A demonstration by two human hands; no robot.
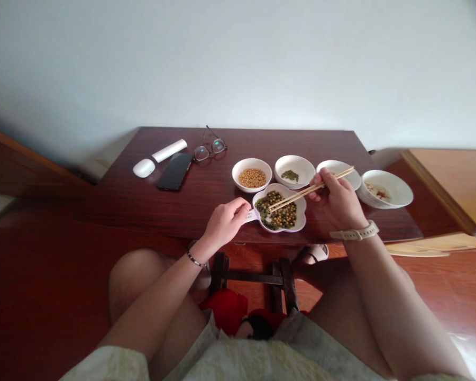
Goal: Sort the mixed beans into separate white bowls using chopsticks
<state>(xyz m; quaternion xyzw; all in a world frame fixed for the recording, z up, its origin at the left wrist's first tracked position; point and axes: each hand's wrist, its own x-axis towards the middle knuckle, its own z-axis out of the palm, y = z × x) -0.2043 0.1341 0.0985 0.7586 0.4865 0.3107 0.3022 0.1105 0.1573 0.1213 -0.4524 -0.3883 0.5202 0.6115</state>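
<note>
My left hand (228, 219) grips the short handle of a flower-shaped white dish (301, 218) near the table's front edge. Mixed beans (283, 210), yellowish and dark green, lie in that dish. Between the fingers of my right hand (337, 198) is a pair of wooden chopsticks (301, 194), their tips down among the beans. Behind the dish stand a white bowl of soybeans (252, 178) and a white bowl with a few small green beans (290, 175). A third white bowl (343, 168) is partly hidden by my right hand, so its contents cannot be made out.
At the right end of the dark wooden table (206, 206) is a white bowl (400, 196) with pale and reddish bits. Toward the left lie a black phone (175, 171), eyeglasses (210, 151), a white mouse (144, 168) and a white stick-like case (170, 151). A wall rises behind.
</note>
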